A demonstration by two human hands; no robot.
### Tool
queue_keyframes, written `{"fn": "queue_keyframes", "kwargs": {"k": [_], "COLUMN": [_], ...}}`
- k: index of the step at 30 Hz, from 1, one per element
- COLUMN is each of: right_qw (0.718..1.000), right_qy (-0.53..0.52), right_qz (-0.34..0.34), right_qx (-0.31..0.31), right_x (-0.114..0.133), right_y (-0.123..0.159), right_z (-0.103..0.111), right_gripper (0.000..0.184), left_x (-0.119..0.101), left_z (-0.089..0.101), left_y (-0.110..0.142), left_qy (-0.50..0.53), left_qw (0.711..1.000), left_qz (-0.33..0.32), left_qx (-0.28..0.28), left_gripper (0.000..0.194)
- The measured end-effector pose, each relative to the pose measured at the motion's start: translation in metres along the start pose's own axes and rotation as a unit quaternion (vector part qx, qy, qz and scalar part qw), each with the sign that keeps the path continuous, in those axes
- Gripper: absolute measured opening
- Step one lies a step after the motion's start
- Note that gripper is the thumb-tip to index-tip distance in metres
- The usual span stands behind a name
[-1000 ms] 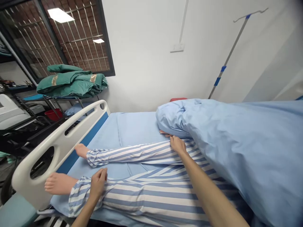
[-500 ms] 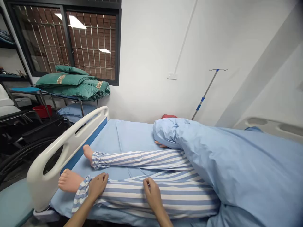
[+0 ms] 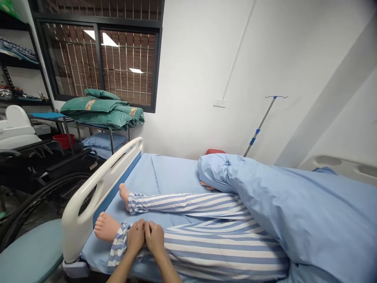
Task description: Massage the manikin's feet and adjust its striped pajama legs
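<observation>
A manikin lies on the bed in blue-and-white striped trousers (image 3: 224, 245), its bare near foot (image 3: 106, 227) pointing left. My left hand (image 3: 136, 236) is closed over the near lower leg, just above the gathered trouser cuff (image 3: 118, 244). Right beside it, touching or almost touching, my right hand (image 3: 154, 237) curls over the same shin. The fingertips of both hands are partly hidden on the far side of the leg. Farther back, the other leg (image 3: 188, 204) lies stretched out, its foot (image 3: 124, 195) bare. A light blue quilt (image 3: 282, 204) covers the upper body, with some fingers showing at its edge.
The white footboard (image 3: 73, 212) rises to the left of the feet. Beyond it stand a teal stool (image 3: 32, 253), a black wheelchair (image 3: 50, 188) and a rack with folded green bedding (image 3: 103, 112). An IV pole (image 3: 262, 124) leans behind the bed.
My right hand has moved left along the near leg, from around the knee to beside my left hand. The left hand stays on the lower leg. The view has shifted slightly left.
</observation>
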State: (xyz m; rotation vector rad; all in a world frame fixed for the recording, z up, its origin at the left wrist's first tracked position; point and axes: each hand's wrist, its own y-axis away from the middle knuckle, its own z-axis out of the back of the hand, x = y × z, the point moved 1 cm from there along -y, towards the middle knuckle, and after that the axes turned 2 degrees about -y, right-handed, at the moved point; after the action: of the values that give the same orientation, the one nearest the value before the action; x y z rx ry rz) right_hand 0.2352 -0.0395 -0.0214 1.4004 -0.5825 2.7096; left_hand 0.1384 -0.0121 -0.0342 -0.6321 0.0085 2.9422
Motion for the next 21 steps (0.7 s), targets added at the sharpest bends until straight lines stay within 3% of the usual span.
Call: {"fn": "queue_keyframes", "kwargs": {"k": [3,6,8,12,16,21], "right_qw": [0.999,0.992,0.985,0.985,0.993,0.988], "right_qy": [-0.032,-0.107,-0.156,-0.16,-0.093,-0.113], "right_qz": [-0.018,-0.038,-0.058,-0.064,-0.04,-0.071], "right_qx": [-0.029,-0.047,-0.048,-0.028,-0.059,-0.082], "right_x": [-0.012,-0.016,-0.015,-0.014,-0.031,-0.046], "right_y": [-0.005,-0.011,-0.015,-0.018,-0.012,-0.011], "right_z": [-0.008,-0.008,-0.004,0.016,0.041,0.048], "right_gripper": [0.043,0.046,0.046,0.044,0.044,0.046], "left_x": [-0.006,-0.02,-0.029,-0.034,-0.039,-0.068], "left_z": [0.004,0.004,-0.003,-0.017,-0.013,-0.014], "left_y": [-0.005,-0.01,-0.011,-0.006,-0.004,-0.004], "left_qy": [0.129,0.27,0.327,0.288,0.249,0.335], "left_qw": [0.99,0.954,0.936,0.954,0.966,0.937], "left_qz": [0.02,0.03,0.035,0.012,0.007,0.004], "left_qx": [-0.059,-0.129,-0.126,-0.078,-0.073,-0.1], "left_gripper": [0.03,0.037,0.039,0.038,0.039,0.039]}}
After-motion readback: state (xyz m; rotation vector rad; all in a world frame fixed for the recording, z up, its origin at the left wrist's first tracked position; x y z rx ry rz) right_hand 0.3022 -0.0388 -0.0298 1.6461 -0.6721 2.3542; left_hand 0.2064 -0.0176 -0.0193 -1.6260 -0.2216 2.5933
